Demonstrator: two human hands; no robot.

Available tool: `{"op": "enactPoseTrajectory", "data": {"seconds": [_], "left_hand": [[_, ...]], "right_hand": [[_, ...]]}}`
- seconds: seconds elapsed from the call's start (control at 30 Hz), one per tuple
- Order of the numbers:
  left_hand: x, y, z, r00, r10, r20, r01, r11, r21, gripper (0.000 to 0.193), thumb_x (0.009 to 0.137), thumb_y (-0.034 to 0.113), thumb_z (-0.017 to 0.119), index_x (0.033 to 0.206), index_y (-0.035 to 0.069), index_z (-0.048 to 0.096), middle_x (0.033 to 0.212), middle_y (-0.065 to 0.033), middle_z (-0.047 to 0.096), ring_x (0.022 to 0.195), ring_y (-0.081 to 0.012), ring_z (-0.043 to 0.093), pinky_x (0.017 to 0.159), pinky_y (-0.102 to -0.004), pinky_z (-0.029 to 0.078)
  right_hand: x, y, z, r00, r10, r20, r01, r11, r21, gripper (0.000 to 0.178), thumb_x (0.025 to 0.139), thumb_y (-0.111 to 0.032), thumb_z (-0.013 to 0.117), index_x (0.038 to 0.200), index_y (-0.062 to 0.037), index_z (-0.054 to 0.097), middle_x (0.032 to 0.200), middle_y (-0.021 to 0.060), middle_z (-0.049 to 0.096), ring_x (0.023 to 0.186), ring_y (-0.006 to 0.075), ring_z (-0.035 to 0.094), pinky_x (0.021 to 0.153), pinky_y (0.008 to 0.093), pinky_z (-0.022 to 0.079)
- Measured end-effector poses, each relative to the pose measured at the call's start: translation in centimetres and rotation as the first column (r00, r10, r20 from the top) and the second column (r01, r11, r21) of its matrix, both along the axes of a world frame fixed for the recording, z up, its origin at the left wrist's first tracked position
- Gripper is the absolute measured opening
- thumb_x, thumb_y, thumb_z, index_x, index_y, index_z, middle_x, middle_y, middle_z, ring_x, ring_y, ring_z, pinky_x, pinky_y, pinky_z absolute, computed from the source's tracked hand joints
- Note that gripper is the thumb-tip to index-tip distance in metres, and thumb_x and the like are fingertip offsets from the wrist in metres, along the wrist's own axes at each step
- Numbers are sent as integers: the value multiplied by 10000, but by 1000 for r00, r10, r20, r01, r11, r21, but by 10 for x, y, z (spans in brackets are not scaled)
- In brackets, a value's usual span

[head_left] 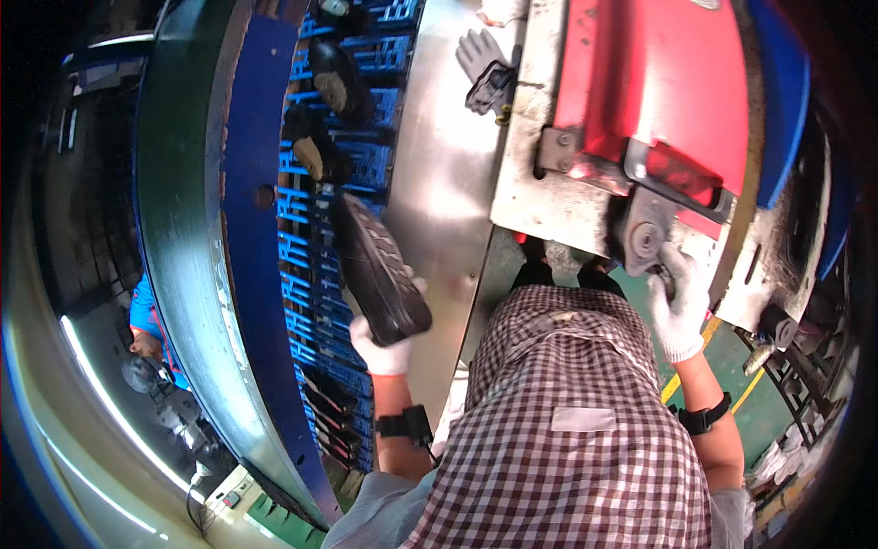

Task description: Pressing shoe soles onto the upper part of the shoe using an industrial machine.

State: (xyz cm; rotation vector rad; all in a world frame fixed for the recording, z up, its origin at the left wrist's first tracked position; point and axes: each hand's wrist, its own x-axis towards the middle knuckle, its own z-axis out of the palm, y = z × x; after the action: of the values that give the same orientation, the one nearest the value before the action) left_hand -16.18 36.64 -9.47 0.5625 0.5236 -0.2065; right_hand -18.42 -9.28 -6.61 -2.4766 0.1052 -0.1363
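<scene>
Hands apart: left hand (382, 348) grips black shoe (373, 270) over blue rack (370, 165) edge; right hand (681, 306) at bracket (643, 240) of red machine (672, 82), hold unclear. Looks like shoe-handling step; next move probably calls for rack clearance.

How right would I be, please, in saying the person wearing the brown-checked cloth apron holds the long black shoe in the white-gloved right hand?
Not quite: in the head view, the white-gloved left hand holds the long black shoe; the rest stands.
</scene>
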Motion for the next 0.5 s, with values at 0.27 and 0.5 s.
{"op": "enactPoseTrajectory", "data": {"seconds": [0.27, 0.5], "left_hand": [[59, -194, 103, 762, -557, 329, 631, 752, -188, 1065, 765, 235, 838, 1640, 35, 265, 1611, -204, 410, 1466, -406, 437, 1217, -500, 393], [74, -339, 129, 374, -874, 311, 519, 475, 710, 1124, 845, 198, 697, 1690, 58, -30, 1748, -203, 140, 1627, -314, 119, 1306, -442, 94]], "right_hand": [[8, -16, 68, 928, 371, 36, -315, 727, 610, 805, 879, -250, 734, 1566, 6, 402, 1594, 266, 416, 1500, 394, 378, 1231, 498, 308], [-22, -85, 91, 982, -164, -92, 134, 271, 953, 909, 887, -225, 640, 1667, -5, 228, 1704, 211, 279, 1575, 287, 261, 1287, 399, 186]]}}
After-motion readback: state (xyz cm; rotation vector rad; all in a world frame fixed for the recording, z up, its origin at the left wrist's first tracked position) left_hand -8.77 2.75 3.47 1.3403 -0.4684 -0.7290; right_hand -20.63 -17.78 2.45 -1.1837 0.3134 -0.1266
